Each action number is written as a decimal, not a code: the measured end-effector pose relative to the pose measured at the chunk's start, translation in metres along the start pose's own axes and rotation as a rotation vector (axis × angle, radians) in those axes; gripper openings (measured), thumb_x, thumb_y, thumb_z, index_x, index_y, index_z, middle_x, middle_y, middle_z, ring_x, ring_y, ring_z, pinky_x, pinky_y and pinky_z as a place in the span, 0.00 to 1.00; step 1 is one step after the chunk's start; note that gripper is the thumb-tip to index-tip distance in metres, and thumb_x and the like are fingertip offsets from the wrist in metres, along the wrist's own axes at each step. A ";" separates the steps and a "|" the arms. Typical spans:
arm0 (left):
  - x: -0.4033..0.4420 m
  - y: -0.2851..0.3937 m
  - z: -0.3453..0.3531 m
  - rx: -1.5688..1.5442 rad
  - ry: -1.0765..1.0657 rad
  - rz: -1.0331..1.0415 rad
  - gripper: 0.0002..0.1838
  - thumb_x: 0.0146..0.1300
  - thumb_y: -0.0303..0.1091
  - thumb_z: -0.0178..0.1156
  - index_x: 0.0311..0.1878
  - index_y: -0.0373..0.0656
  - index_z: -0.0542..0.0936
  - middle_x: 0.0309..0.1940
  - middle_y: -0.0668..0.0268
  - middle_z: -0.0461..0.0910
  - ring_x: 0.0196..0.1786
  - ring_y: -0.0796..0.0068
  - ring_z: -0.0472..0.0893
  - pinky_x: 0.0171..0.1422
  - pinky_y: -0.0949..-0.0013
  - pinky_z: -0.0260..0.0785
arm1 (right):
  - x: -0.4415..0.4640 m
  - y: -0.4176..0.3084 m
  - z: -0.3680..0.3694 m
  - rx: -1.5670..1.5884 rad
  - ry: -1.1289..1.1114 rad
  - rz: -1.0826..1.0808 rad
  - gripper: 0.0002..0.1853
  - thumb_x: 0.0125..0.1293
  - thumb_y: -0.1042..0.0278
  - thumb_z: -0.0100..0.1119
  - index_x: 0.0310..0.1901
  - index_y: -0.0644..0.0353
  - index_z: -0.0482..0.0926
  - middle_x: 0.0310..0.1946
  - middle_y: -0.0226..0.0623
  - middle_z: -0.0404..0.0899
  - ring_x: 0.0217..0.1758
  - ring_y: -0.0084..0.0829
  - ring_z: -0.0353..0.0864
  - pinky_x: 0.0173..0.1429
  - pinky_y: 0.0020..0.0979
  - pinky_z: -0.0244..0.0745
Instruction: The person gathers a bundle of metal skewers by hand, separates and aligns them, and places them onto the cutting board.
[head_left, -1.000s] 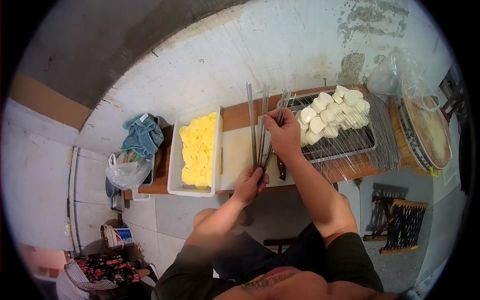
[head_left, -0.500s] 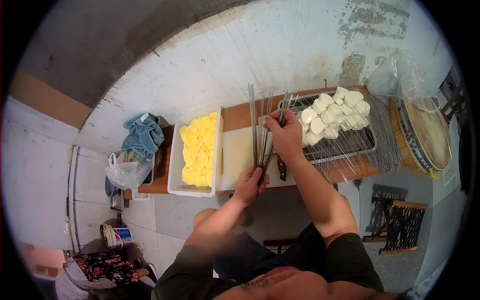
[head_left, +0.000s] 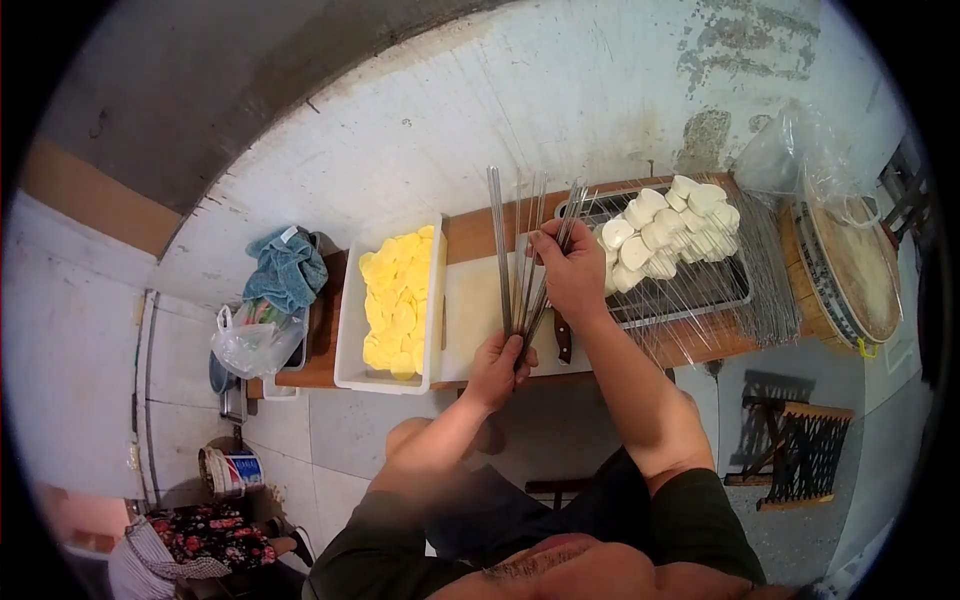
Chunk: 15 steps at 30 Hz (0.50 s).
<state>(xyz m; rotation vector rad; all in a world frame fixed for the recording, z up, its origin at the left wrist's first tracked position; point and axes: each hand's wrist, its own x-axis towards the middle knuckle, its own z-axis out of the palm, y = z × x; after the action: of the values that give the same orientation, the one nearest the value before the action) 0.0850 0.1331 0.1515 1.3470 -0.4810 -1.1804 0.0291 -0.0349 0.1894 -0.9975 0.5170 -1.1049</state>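
Observation:
My left hand (head_left: pixel 502 366) is closed around the lower ends of a bundle of thin metal skewers (head_left: pixel 497 235), which fan out upward into separate groups. Higher up, my right hand (head_left: pixel 570 268) pinches the right-hand group of these skewers. Both hands are over a white cutting board (head_left: pixel 472 305). A knife with a dark handle (head_left: pixel 564 340) lies on the board beside my right forearm. To the left stands a white tub (head_left: pixel 438 310) of round yellow slices (head_left: pixel 395 300). On the right, thick white pieces (head_left: pixel 660 228) sit on skewers across a metal tray (head_left: pixel 742 293).
More skewers (head_left: pixel 772 275) lie beyond the tray, beside a round wooden drum-like tub (head_left: pixel 855 265) and a clear plastic bag (head_left: pixel 790 150). A blue cloth (head_left: pixel 285 270) and a plastic bag (head_left: pixel 255 340) are at the left end. A folding stool (head_left: pixel 805 450) stands on the floor.
The left group of skewers has tilted slightly further left, widening the fan. Both hands keep nearly the same place and grip.

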 end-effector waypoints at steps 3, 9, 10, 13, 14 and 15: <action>0.002 -0.006 -0.003 -0.008 0.002 0.018 0.09 0.74 0.36 0.45 0.47 0.44 0.71 0.26 0.66 0.76 0.20 0.82 0.68 0.23 0.80 0.59 | -0.001 -0.002 0.000 0.003 0.017 -0.002 0.05 0.63 0.76 0.59 0.38 0.65 0.74 0.30 0.33 0.79 0.32 0.21 0.79 0.38 0.23 0.75; 0.003 -0.006 -0.002 -0.015 0.037 0.008 0.08 0.73 0.36 0.45 0.47 0.44 0.71 0.26 0.65 0.76 0.21 0.82 0.68 0.23 0.79 0.60 | -0.002 -0.006 0.002 0.096 0.038 0.061 0.06 0.63 0.76 0.58 0.40 0.66 0.74 0.30 0.33 0.79 0.31 0.22 0.79 0.38 0.23 0.76; 0.003 -0.007 -0.001 -0.030 0.043 0.008 0.08 0.73 0.36 0.45 0.48 0.44 0.71 0.26 0.65 0.76 0.20 0.82 0.68 0.23 0.79 0.60 | -0.002 -0.007 0.002 0.094 0.038 0.076 0.06 0.63 0.76 0.58 0.40 0.66 0.73 0.30 0.33 0.79 0.31 0.22 0.79 0.38 0.23 0.76; 0.002 -0.004 0.001 -0.019 0.048 0.012 0.08 0.73 0.35 0.45 0.48 0.43 0.70 0.27 0.65 0.76 0.21 0.82 0.68 0.23 0.79 0.60 | -0.002 -0.007 0.002 0.080 0.038 0.055 0.06 0.64 0.76 0.58 0.40 0.65 0.73 0.28 0.32 0.78 0.30 0.22 0.79 0.37 0.23 0.75; 0.001 -0.002 0.001 -0.007 0.048 0.016 0.08 0.74 0.35 0.45 0.48 0.43 0.70 0.27 0.65 0.76 0.21 0.82 0.68 0.23 0.79 0.60 | -0.002 -0.006 0.002 0.082 0.039 0.036 0.06 0.64 0.76 0.58 0.40 0.65 0.73 0.28 0.32 0.78 0.30 0.22 0.79 0.36 0.23 0.75; 0.000 -0.001 0.001 -0.012 0.036 0.013 0.08 0.74 0.35 0.45 0.48 0.43 0.71 0.27 0.65 0.76 0.21 0.82 0.68 0.23 0.79 0.60 | -0.002 -0.005 0.002 0.085 0.041 0.018 0.05 0.64 0.76 0.57 0.40 0.65 0.73 0.28 0.32 0.77 0.30 0.21 0.78 0.36 0.23 0.75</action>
<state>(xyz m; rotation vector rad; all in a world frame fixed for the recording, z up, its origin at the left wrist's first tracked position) 0.0837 0.1321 0.1511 1.3504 -0.4553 -1.1450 0.0269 -0.0329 0.1945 -0.8964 0.5070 -1.1243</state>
